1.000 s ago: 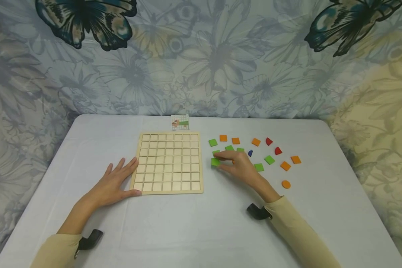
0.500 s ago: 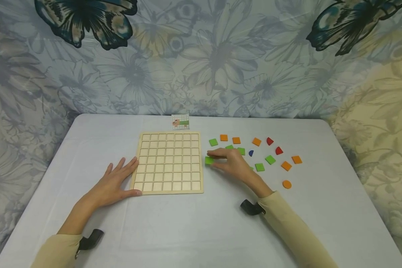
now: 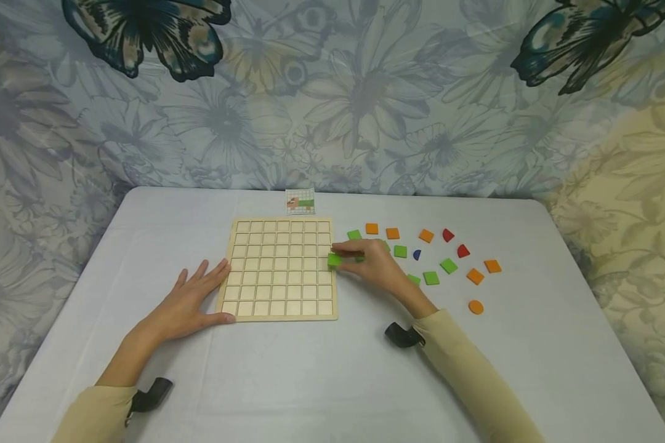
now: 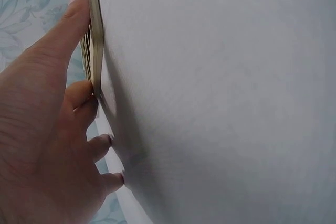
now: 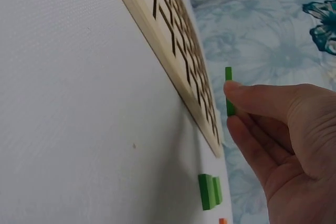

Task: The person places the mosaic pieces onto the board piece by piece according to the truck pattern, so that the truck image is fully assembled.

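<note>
A flat wooden grid board (image 3: 279, 319) lies on the white table, its square cells bare. My left hand (image 3: 185, 304) rests at its left edge with the fingers spread, thumb at the near corner; the left wrist view shows the thumb (image 4: 73, 17) along the board's rim. Between thumb and fingers my right hand (image 3: 374, 264) pinches a green square tile (image 3: 334, 261), which overlaps the board's right edge in the head view. From the right wrist, that tile (image 5: 229, 92) appears edge-on, raised above the table.
Right of the board lie several loose pieces: green squares (image 3: 431, 278), orange squares (image 3: 475, 276), red wedges (image 3: 463, 250), a blue half-round (image 3: 417, 255) and an orange disc (image 3: 476, 307). A small printed grid card (image 3: 300, 202) sits behind the board.
My right hand has carried the pinched green tile leftward from among the loose pieces to the board's right edge. The left hand and the board have stayed in place.
</note>
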`<state>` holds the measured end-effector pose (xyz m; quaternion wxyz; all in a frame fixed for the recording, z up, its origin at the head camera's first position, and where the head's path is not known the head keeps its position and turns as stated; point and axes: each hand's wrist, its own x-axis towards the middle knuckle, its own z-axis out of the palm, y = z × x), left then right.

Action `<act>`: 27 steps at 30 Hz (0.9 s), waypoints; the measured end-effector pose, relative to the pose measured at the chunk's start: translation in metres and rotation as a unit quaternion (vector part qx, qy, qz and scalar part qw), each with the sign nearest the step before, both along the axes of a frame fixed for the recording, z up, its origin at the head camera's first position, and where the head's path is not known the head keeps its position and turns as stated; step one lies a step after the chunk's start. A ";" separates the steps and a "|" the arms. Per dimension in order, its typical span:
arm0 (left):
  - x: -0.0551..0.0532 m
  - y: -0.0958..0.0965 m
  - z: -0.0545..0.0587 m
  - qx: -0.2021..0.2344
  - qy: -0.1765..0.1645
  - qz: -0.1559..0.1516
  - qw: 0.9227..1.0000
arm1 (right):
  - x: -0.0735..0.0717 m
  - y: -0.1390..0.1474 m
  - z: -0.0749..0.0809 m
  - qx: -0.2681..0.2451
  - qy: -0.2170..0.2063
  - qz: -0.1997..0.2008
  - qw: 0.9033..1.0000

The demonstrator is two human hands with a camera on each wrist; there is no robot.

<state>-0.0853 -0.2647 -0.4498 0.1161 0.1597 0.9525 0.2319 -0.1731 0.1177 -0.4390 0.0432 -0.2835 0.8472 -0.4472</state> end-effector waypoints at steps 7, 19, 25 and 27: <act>0.000 0.000 -0.001 0.004 0.000 -0.001 1.000 | -0.003 -0.008 -0.005 0.002 -0.017 0.006 1.000; 0.000 -0.002 -0.004 0.005 0.003 -0.002 1.000 | -0.007 -0.017 -0.011 0.054 -0.004 0.030 0.998; -0.001 -0.002 -0.004 0.003 0.002 -0.001 1.000 | -0.006 -0.018 -0.010 0.058 0.001 0.026 0.998; -0.001 -0.002 -0.004 0.003 0.001 0.001 1.000 | -0.006 -0.018 -0.009 0.059 0.003 0.029 0.998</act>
